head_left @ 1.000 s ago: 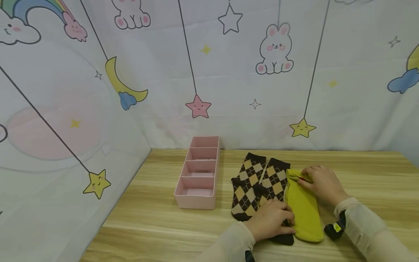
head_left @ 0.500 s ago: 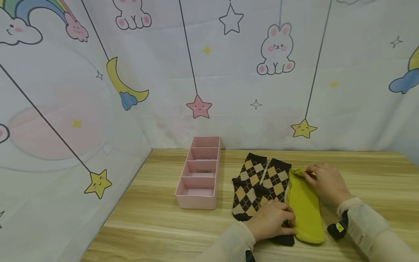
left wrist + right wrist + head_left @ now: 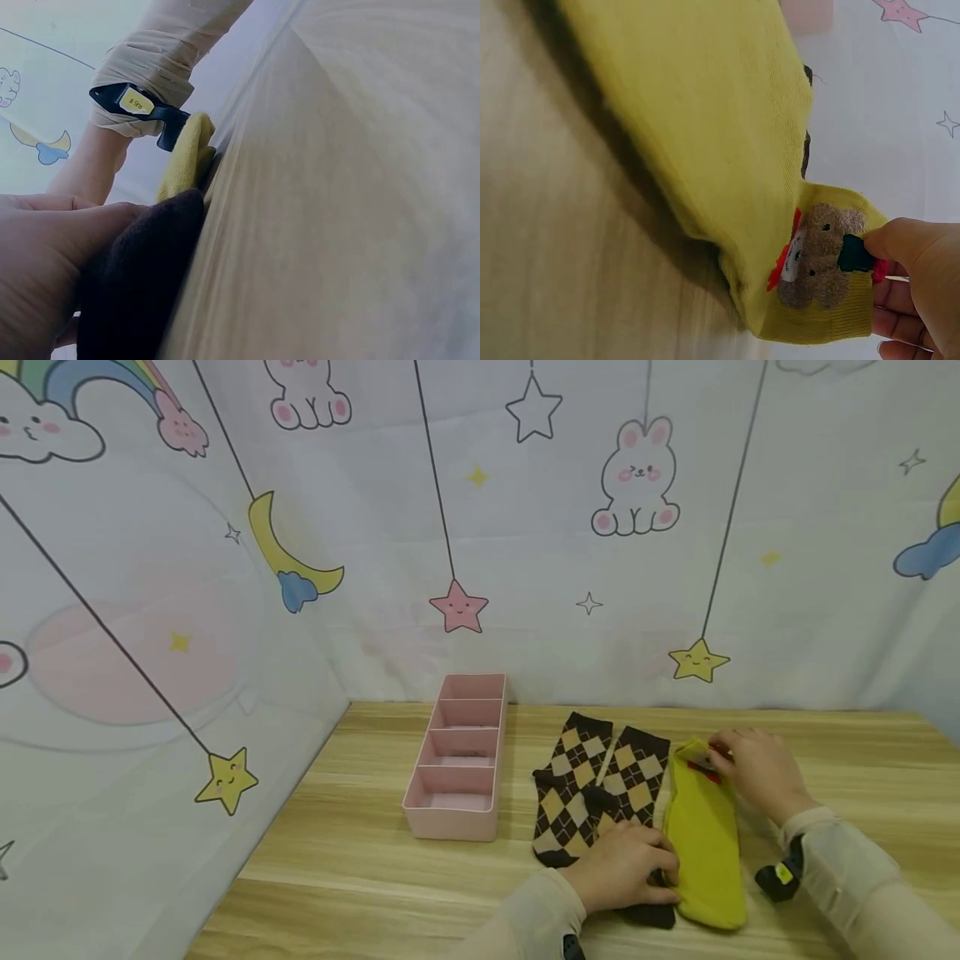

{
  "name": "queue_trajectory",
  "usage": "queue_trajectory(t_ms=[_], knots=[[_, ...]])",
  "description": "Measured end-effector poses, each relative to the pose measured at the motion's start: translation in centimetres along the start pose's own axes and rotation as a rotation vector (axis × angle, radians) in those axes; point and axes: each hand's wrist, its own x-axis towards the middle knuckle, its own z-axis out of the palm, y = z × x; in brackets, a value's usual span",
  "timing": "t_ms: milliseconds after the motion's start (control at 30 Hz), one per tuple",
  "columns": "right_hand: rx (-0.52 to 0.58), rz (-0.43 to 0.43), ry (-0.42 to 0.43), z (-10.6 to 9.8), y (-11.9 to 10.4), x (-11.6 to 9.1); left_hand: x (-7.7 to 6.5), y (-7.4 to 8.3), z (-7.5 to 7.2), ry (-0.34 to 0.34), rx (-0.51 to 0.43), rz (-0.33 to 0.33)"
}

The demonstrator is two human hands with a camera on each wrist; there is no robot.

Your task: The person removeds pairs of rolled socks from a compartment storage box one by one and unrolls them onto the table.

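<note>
A yellow sock lies lengthwise on the table. My right hand pinches its cuff at the far end; in the right wrist view the thumb presses on the cuff, which bears a brown bear picture. To its left lie two brown-and-tan argyle socks, the left one and the right one. My left hand rests on the right argyle sock near its dark toe, fingertips by the yellow sock's edge. In the left wrist view the thumb lies against the dark toe; the other fingertips are mostly hidden.
A pink storage box with several compartments in a row stands left of the socks on the wood-grain table. A white cloth backdrop with cartoon prints rises behind the table and along its left side.
My right hand has moved slightly away and to the right with the yellow cuff, and the bear picture has come into sight. The yellow sock has shifted right; my left hand has hardly moved.
</note>
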Motion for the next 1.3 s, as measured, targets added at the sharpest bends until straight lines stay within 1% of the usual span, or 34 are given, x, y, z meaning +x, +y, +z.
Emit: queue_trajectory(t_ms=[467,767,1033,1300], knots=[[0.040,0.026,-0.048,0.6,0.8,1.7,0.2,-0.3,-0.1,-0.011,-0.030,-0.003],[0.056,0.019,-0.059,1.6,1.4,2.5,0.2,-0.1,0.0,-0.031,-0.028,-0.009],[0.079,0.046,-0.109,2.6,1.6,3.0,-0.1,-0.1,0.2,-0.036,-0.052,-0.013],[0.130,0.094,-0.152,3.6,2.5,2.9,-0.1,-0.1,0.1,-0.046,-0.059,-0.021]])
